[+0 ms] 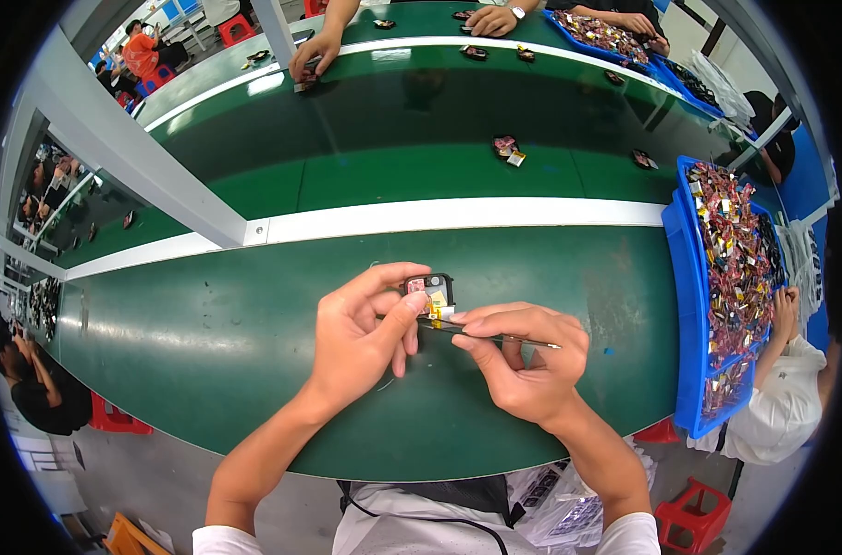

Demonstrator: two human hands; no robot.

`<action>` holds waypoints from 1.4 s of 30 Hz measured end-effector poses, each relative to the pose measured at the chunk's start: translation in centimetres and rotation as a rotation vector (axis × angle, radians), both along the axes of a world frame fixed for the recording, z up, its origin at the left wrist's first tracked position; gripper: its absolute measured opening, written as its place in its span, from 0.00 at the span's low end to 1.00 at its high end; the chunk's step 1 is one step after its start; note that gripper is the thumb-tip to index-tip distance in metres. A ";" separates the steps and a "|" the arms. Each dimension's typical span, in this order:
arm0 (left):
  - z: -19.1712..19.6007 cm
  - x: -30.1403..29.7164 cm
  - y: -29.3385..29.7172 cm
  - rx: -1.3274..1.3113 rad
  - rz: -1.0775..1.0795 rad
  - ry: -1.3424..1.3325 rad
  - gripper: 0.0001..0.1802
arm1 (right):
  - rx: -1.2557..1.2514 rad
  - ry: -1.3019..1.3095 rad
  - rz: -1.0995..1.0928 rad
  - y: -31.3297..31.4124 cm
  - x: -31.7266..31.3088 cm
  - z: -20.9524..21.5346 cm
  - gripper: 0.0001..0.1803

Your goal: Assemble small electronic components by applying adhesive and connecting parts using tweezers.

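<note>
Above the middle of the green bench, my left hand (358, 324) grips a small black rectangular device housing (428, 287) by its edges. Inside the housing show pinkish-red parts, a round silvery part and a yellow-and-white piece. My right hand (527, 356) is closed round slim dark tweezers (523, 341), which lie nearly level. Their tips reach the lower edge of the housing, beside the yellow piece. My left thumb covers part of the housing's face, so the exact contact of the tips is hidden.
A blue bin (687, 370) heaped with small reddish parts stands at the right. Beyond a white rail (467, 212), a dark conveyor belt (365, 120) carries a small assembly (507, 150). Across it, a co-worker's hand (317, 55) touches another piece. A red stool (694, 513) stands lower right.
</note>
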State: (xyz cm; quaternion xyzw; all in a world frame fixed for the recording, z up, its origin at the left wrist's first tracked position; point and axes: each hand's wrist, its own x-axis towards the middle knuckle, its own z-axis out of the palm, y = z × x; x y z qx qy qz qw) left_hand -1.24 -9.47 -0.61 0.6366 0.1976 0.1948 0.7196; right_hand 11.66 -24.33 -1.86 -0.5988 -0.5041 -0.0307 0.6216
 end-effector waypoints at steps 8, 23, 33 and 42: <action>-0.2 0.0 -0.2 0.001 -0.017 -0.004 0.16 | -0.031 -0.013 -0.029 0.0 0.0 0.1 0.13; 0.2 0.5 -0.8 -0.002 0.011 0.023 0.15 | -0.087 -0.123 -0.015 -0.4 0.0 0.7 0.11; -0.7 0.6 -1.4 0.140 0.060 0.031 0.14 | -0.082 -0.229 -0.030 -0.2 0.2 0.3 0.12; -0.9 1.2 -1.1 0.217 0.063 0.076 0.12 | -0.079 -0.255 -0.040 0.2 0.2 -0.2 0.10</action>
